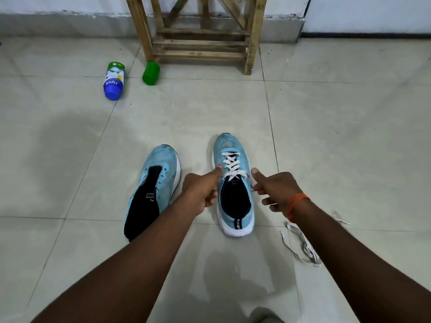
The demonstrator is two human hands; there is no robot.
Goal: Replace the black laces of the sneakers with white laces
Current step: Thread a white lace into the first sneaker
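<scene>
Head view: curled left hand [200, 193] and right hand [277, 193] flank mesh sneaker [229, 143] with flat white lace [232, 165]; grip unclear.

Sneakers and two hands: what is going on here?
A person is working on the right sneaker, already crossed with a white lace. The left hand and right hand sit at its sides, fingers curled, thumbs forward; whether they hold lace ends is unclear. The left sneaker has no lace. A loose pale lace lies on the floor by the right arm.
</scene>
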